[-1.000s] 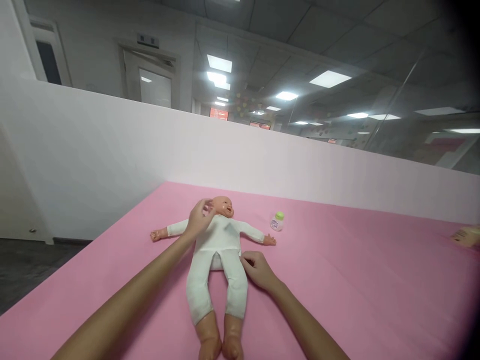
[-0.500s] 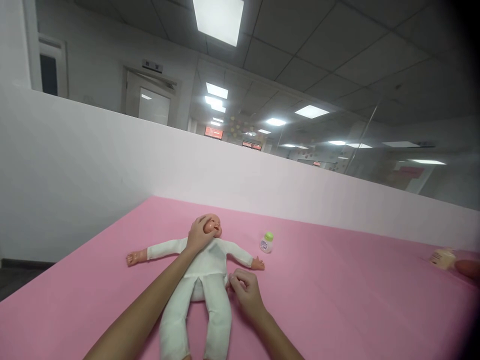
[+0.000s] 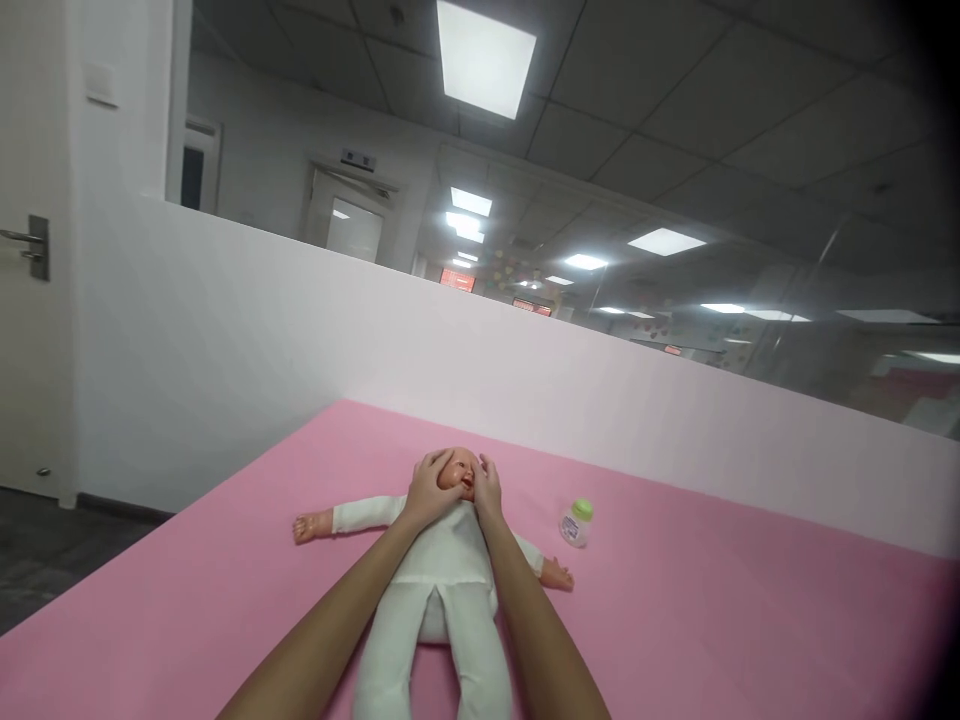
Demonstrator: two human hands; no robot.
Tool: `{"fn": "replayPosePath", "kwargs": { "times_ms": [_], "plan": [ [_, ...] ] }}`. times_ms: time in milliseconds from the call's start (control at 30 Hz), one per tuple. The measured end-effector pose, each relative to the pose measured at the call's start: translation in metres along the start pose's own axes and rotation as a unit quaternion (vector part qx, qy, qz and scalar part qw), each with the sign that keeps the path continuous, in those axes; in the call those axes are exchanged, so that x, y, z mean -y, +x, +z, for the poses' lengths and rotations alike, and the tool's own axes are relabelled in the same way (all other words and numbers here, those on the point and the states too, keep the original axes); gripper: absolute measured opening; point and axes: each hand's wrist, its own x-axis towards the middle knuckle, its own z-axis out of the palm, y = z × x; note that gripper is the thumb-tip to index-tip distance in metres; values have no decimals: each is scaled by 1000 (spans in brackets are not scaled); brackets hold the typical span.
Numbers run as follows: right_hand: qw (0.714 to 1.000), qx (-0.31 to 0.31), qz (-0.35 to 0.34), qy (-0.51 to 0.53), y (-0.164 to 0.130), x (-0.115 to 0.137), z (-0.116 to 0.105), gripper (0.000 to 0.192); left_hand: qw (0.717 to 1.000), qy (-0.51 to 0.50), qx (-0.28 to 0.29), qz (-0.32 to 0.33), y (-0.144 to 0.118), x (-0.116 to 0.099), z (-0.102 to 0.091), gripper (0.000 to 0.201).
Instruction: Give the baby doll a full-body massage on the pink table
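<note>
A baby doll (image 3: 448, 550) in a white cloth suit lies on its back on the pink table, arms spread wide and its head towards the far wall. My left hand (image 3: 429, 488) cups one side of the doll's head, thumb near its mouth. Against the other side of the head rests my right hand (image 3: 488, 486), its fingers curved along the cheek. Between them the doll's face stays partly visible. My right forearm covers part of the doll's shoulder and upper arm.
A small clear bottle with a green cap (image 3: 576, 524) stands right of the doll, beyond its hand. The pink tabletop (image 3: 690, 600) meets a low white wall (image 3: 300, 320) at the back. At the far left is a door (image 3: 34, 350).
My right hand has moved from beside the doll's hip up to its head. My left hand stays on the head. The view has swung left, taking the items at far right out of sight.
</note>
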Motion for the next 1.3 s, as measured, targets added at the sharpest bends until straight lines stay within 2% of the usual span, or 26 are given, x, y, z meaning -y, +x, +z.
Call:
{"fn": "replayPosePath", "kwargs": {
  "times_ms": [100,200,267,400,533,633,767,867,1000,1133,1300],
  "plan": [
    [993,19,62,98,0,-12,3,59,1000,-6,-2,5,-2,4,1,67],
    [962,34,141,232,-6,-19,3,70,1000,-2,-14,-9,-3,6,5,56],
    [953,29,150,263,-8,-22,1,74,1000,-3,-16,-21,-3,7,7,50],
    [958,22,151,241,-6,-25,-4,72,999,13,-1,-43,3,4,9,47],
    [979,-1,150,140,6,-25,-4,65,997,18,8,-69,15,-3,7,46],
    [981,-13,155,116,17,-24,4,59,997,-9,16,-73,25,-3,7,42],
    [983,-36,136,120,22,-23,17,51,997,-25,30,-70,27,4,10,48],
    [982,-43,116,144,17,-26,20,48,998,-34,33,-42,23,11,13,51],
    [980,-51,93,166,5,-35,12,50,999,-30,40,18,16,12,15,48],
    [984,-53,60,160,-4,-39,2,49,999,-12,40,35,12,10,12,46],
    [985,-43,25,164,-7,-33,0,50,997,17,35,69,9,8,7,43]
  ]
}}
